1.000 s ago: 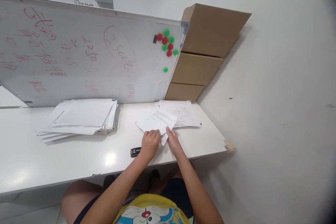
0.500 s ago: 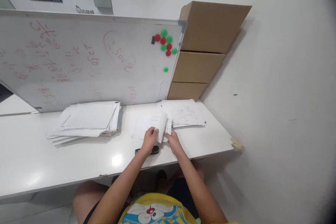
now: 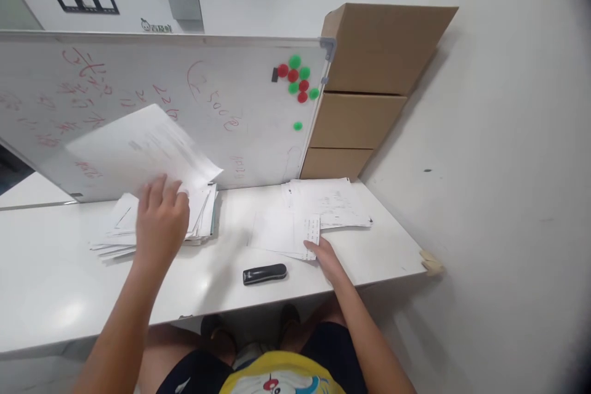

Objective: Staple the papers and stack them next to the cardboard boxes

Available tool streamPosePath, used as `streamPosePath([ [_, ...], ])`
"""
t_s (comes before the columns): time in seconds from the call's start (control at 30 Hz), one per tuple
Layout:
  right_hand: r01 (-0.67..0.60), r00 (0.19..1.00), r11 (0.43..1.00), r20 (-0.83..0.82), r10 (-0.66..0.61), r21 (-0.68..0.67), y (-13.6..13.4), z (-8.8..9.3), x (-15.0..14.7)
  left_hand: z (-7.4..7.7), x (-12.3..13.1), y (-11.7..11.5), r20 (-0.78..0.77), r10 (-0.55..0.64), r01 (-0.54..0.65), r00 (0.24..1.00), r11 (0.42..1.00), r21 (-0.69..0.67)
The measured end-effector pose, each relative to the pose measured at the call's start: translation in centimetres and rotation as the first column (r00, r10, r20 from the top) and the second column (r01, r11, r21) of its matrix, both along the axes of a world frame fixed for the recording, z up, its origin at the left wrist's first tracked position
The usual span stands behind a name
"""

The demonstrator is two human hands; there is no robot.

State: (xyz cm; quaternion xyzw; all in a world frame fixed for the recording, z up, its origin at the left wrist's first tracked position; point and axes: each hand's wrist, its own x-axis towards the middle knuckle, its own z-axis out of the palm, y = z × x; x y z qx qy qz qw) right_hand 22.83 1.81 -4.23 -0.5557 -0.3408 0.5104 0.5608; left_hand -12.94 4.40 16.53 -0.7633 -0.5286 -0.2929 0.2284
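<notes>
Above the left paper stack (image 3: 115,250), my left hand (image 3: 162,215) grips a white sheet of paper (image 3: 143,148), which is raised, tilted and slightly blurred. My right hand (image 3: 324,253) is closed on the right edge of some sheets of paper (image 3: 274,234), its thumb over a printed strip (image 3: 313,229). These sheets rest on or just above the table; I cannot tell which. Nearer to me, a black stapler (image 3: 265,274) lies on the table between the two hands, touched by neither.
A second paper stack (image 3: 344,200) lies at the back right of the white table (image 3: 212,283). Behind stands a whiteboard (image 3: 258,154) with red writing and several round magnets (image 3: 294,61). Cardboard boxes (image 3: 364,120) are stacked beside it, near the wall (image 3: 508,197).
My left hand has moved left, away from my right hand, carrying a sheet up over the left stack. The stapler is now fully uncovered. My right hand keeps its hold on the other sheets.
</notes>
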Motion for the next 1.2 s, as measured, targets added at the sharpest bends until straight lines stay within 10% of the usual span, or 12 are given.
streamPosePath([
  [0.23, 0.097, 0.984, 0.995, 0.147, -0.095, -0.004, 0.0, -0.8, 0.2, -11.2, -5.0, 7.5, -0.086, 0.210, -0.227, 0.974, 0.883, -0.412],
  [0.4, 0.218, 0.950, 0.971, 0.206, -0.235, 0.102, -1.6, 0.0, 0.5, -10.7, 0.2, 4.5, 0.244, -0.002, 0.096, 0.970, 0.923, -0.374],
  [0.5, 0.242, 0.943, 0.960, 0.199, -0.267, 0.140, -1.7, 0.4, 0.6, -10.8, 4.9, 3.0, 0.556, -0.144, 0.466, 0.819, 0.734, -0.495],
  [0.6, 0.169, 0.966, 0.967, 0.161, -0.200, 0.190, -1.7, 0.5, 0.2, -13.2, 8.3, 2.2, 0.811, -0.004, 0.631, 0.586, 0.631, -0.452],
  [0.8, 0.010, 0.999, 0.960, 0.044, -0.023, 0.278, -1.9, 0.9, -1.3, -17.0, 9.9, 1.6, 0.924, 0.190, 0.675, 0.330, 0.637, -0.372],
  [1.2, -0.007, 0.977, 0.974, 0.210, -0.042, 0.226, -1.4, 2.0, 0.5, -16.6, 11.1, 1.0, 0.931, 0.110, 0.557, 0.347, 0.775, -0.299],
])
